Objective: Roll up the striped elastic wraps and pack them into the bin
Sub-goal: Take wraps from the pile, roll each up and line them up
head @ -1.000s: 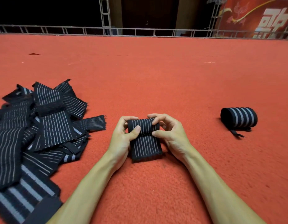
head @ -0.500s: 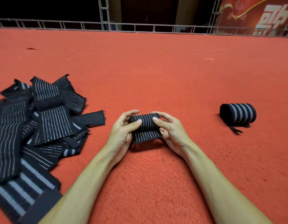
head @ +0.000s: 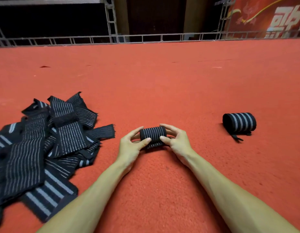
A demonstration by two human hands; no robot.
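Note:
A black wrap with thin grey stripes (head: pixel 152 134) is nearly all rolled into a short cylinder just above the red carpet. My left hand (head: pixel 130 145) grips its left end, thumb in front and fingers behind. My right hand (head: pixel 177 141) grips its right end the same way. Only a short tail of the wrap hangs under the roll. A finished roll with wide grey stripes (head: pixel 239 122) lies on the carpet to the right. A heap of unrolled striped wraps (head: pixel 45 145) covers the carpet at the left. No bin is in view.
Red carpet (head: pixel 162 81) stretches ahead to a metal truss rail (head: pixel 145 38) at the far edge. A red banner (head: pixel 272 17) hangs at the back right. Small specks of debris lie on the carpet far ahead.
The flat tail of the wrap has been wound up into the roll, which is now thicker. Both hands have stayed on its ends and turned it.

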